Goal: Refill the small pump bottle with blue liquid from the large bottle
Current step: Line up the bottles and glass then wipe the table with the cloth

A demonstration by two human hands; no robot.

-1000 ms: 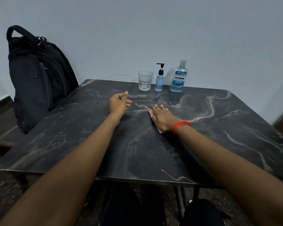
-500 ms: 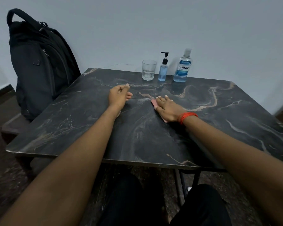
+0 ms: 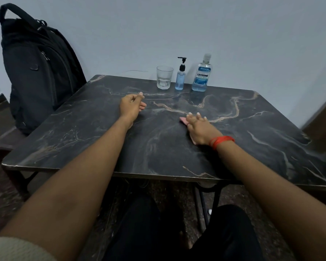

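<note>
While upright, pump bottle (image 3: pixel 180 81) spout (image 3: pixel 181 58) leftward.

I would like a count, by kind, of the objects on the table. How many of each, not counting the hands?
Bottles: 2 (small pump bottle, large bottle)
Glass: 1
Pink item, partly under the right hand: 1
Total: 4

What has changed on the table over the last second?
The right hand, flat on the pink item, slid it slightly right and toward the person. Nothing was picked up or released. The left hand, glass, small pump bottle and large bottle stayed put.
</note>
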